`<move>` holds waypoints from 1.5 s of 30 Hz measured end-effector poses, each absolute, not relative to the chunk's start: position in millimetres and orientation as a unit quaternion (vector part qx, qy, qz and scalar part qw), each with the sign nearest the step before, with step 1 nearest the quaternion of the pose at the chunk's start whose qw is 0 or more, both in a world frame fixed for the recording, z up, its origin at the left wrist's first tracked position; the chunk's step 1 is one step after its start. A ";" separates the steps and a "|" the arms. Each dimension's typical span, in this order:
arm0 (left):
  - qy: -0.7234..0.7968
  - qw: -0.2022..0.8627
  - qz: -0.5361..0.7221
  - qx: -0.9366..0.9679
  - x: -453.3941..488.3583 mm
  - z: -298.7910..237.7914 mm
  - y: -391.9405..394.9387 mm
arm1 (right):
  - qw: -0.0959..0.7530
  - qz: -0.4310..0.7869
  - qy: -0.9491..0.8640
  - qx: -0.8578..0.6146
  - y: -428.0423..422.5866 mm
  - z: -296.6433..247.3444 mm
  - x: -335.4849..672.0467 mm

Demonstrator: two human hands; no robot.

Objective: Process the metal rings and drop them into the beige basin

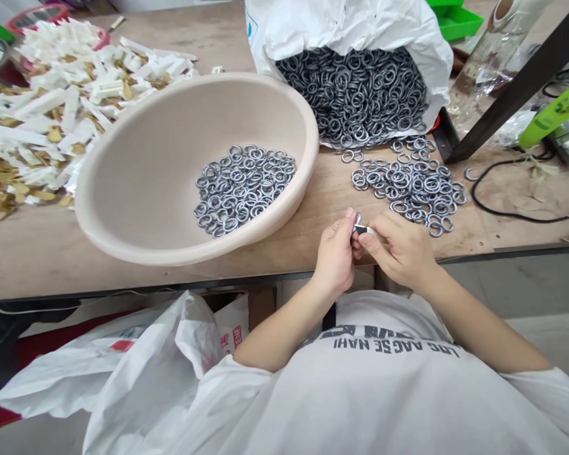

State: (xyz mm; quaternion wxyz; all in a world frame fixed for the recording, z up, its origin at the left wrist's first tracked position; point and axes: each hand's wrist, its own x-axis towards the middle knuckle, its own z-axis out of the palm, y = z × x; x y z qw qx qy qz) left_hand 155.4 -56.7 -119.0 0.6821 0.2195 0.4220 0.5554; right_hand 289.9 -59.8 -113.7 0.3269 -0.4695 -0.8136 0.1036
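Note:
Close to the table's front edge, my left hand (336,256) is closed, pinching a grey metal ring (358,218) between thumb and fingers. My right hand (401,246) meets it from the right, its fingers closed on a small dark blade-like tool (360,229) that touches or nearly touches the ring. My fingers partly hide both pieces. Just beyond my right hand lies a loose pile of grey rings (420,186). To the left stands a large beige basin (133,183) with many similar rings (244,189) gathered in its right side.
A white sack (351,25) lies open behind, spilling darker rings. White and tan plastic pieces (52,107) are heaped at the left. On the right are a slanted dark metal bar (512,88), a black cable (502,218) and a clear bottle (488,50). White bags (146,366) hang below the table.

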 end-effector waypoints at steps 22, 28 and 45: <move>0.376 0.719 0.502 0.298 127.3 -126.1 -59.9 | 0.176 0.001 -0.765 -0.619 51.9 -112.6 293.1; 0.370 0.719 0.508 0.295 104.4 -129.3 -40.5 | 0.096 0.006 -0.813 -0.574 85.2 -117.9 281.6; 0.429 0.668 0.532 0.294 115.0 -127.0 -24.7 | 0.252 0.185 -0.766 -0.562 45.8 -117.9 300.3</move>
